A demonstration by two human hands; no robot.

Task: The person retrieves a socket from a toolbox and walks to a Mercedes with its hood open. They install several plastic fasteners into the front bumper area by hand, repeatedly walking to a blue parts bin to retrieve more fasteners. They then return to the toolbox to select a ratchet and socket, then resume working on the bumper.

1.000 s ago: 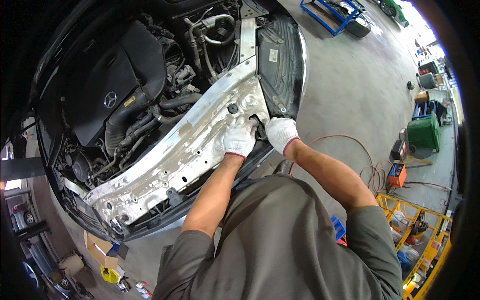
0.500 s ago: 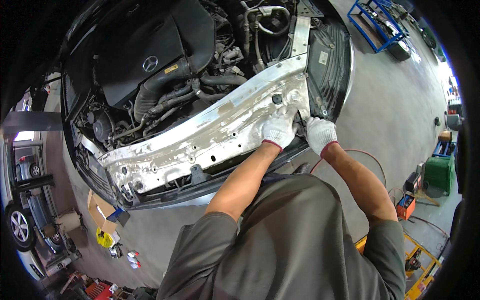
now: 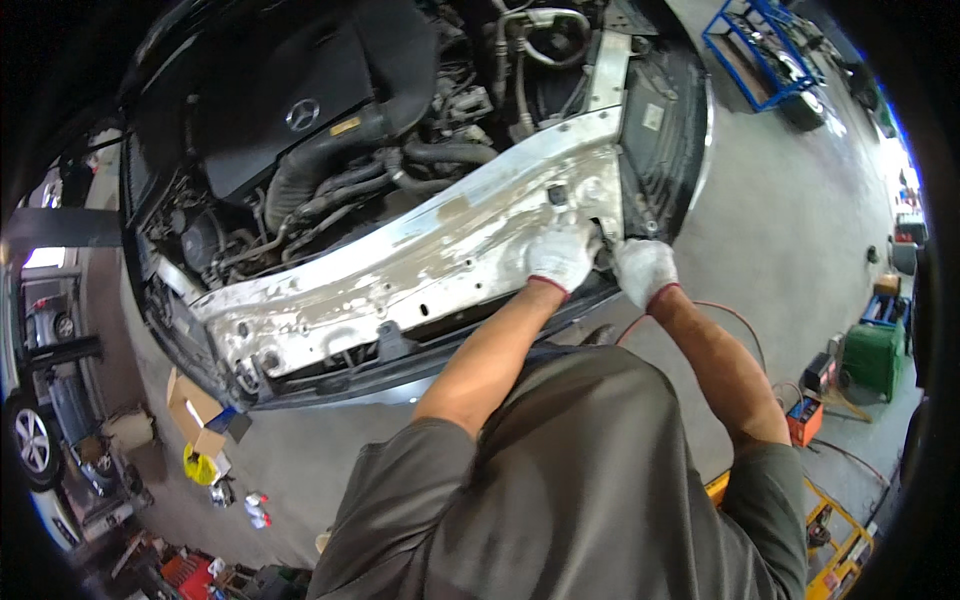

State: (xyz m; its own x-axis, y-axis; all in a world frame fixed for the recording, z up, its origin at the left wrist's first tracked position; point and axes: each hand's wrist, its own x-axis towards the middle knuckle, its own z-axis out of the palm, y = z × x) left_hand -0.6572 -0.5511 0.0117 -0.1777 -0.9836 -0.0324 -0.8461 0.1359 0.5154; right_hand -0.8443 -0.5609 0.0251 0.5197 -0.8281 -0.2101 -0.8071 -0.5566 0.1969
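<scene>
My left hand (image 3: 562, 258), in a white knit glove with a dark red cuff, rests on the right end of the worn silver front crossmember (image 3: 450, 215) of a car. Its fingers curl toward a small dark part (image 3: 602, 250) in an opening there; the tips are hidden. Just to the right, my right hand (image 3: 645, 270), gloved alike, is closed at the same part, beside the right headlight (image 3: 660, 130). What either hand grips is too covered to name.
Behind the crossmember lies the engine bay with a black engine cover (image 3: 300, 125) and hoses. An opened cardboard box (image 3: 195, 410) sits on the floor at left. To the right are a blue cart (image 3: 760, 55), a green bin (image 3: 873, 362) and a red hose (image 3: 735, 315).
The view has shifted slightly. Both hands remain at the same corner of the crossmember, with only a small change in the fingers' position.
</scene>
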